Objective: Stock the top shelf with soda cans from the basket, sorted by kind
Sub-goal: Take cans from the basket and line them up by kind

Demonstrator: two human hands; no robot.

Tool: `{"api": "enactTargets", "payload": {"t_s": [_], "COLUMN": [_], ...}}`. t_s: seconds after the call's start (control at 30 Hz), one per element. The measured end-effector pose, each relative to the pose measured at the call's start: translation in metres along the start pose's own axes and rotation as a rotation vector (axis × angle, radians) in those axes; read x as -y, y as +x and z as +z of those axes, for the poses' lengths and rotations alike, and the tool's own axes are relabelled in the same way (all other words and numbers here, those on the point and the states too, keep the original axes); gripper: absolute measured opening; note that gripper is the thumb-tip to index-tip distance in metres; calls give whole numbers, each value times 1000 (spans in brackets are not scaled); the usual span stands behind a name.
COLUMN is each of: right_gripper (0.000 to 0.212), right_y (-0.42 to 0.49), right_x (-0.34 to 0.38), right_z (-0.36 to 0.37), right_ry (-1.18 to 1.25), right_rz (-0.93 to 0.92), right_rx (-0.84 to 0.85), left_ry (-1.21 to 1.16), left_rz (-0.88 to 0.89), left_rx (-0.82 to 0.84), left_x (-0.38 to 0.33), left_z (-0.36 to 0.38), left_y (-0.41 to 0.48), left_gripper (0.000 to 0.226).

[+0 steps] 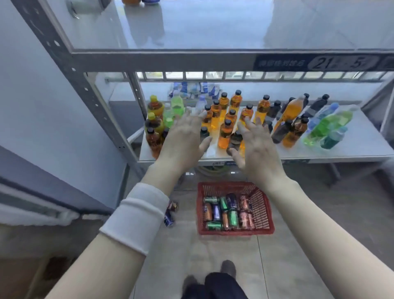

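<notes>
A red plastic basket (265, 210) stands on the floor below the shelves. Inside it lie several soda cans (229, 211) in green, blue, orange and red. My left hand (184, 139) and my right hand (258, 147) are both stretched forward above the basket, fingers spread, holding nothing. They hover in front of the lower shelf. The top shelf (213, 27) is a glossy grey surface with much bare room; two items (139, 1) barely show at its far edge.
The lower shelf (351, 149) holds many bottles (226, 132) of orange, green, dark and blue drinks. Two loose cans (170, 213) lie on the floor left of the basket. A grey metal upright (70, 70) rises at left. My shoes (228, 269) show at the bottom.
</notes>
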State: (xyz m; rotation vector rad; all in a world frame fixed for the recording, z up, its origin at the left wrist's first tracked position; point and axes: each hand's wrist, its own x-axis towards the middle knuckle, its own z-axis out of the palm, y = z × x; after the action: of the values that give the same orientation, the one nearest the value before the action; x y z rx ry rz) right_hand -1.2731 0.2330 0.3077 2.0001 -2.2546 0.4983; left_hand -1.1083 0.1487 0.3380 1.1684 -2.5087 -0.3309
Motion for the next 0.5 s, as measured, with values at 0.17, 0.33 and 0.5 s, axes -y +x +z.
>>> {"api": "enactTargets", "payload": {"t_s": [0.17,0.33,0.5], "right_gripper": [63,65,63], "right_y": [-37,-67,-99], "right_x": [-51,-107,-167], "right_z": [20,44,71], "right_ry": [4,77,159], "right_rz": [73,147,229], "right_rx": [81,191,321], "left_ry": [-33,-52,-80], "left_rz": [-16,-112,-197], "left_rx": [59,151,259], "left_x": [-26,-54,-78], "left_z": [45,105,175], "left_y": [-6,-8,-8], "left_gripper": [59,58,59]}}
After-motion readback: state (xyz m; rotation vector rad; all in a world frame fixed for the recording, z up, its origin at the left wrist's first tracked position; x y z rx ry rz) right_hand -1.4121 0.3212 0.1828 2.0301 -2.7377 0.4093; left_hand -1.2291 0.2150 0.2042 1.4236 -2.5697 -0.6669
